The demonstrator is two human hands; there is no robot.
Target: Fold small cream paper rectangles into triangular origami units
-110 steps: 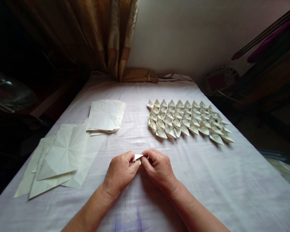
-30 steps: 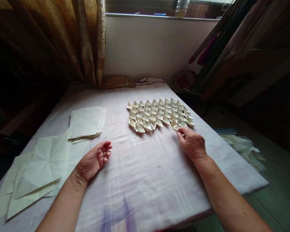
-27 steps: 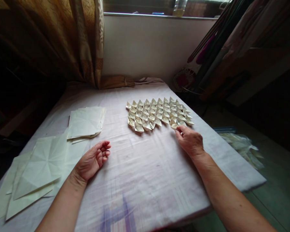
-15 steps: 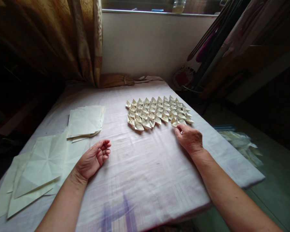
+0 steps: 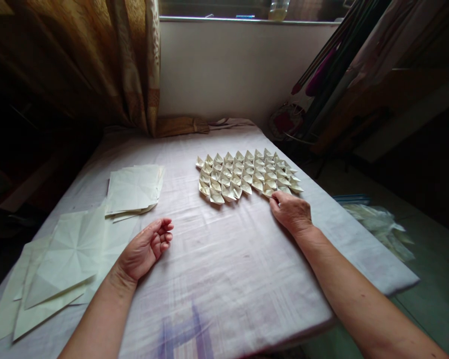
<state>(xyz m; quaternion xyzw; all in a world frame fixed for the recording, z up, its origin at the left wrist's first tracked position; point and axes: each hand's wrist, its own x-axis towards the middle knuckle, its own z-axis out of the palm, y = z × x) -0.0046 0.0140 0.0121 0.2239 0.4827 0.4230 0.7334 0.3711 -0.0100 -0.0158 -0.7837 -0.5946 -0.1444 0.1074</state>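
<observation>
Rows of small folded paper boats point(image 5: 239, 174) in cream paper stand close together on the cloth-covered table point(image 5: 224, 279). At the near right edge of the rows, my right hand point(image 5: 292, 212) pinches one paper boat point(image 5: 268, 192) between thumb and fingers. The boat touches or nearly touches its neighbours; the hand hides part of it. My left hand point(image 5: 145, 249) rests on its side on the cloth, palm inward, fingers loosely curled and apart, with nothing in it. Beside it lie loose creased paper sheets point(image 5: 69, 254).
A stack of square paper sheets point(image 5: 132, 189) lies at the left. A gold curtain point(image 5: 134, 65) hangs at the far left by the wall point(image 5: 228, 70). Off the right table edge, a plastic bag point(image 5: 377, 224) sits lower down. Dark poles point(image 5: 333, 50) lean at the back right.
My right hand has shifted slightly, and the boat in its fingers has moved in closer to the rows. My left hand stays much the same. The whole view has shifted a little.
</observation>
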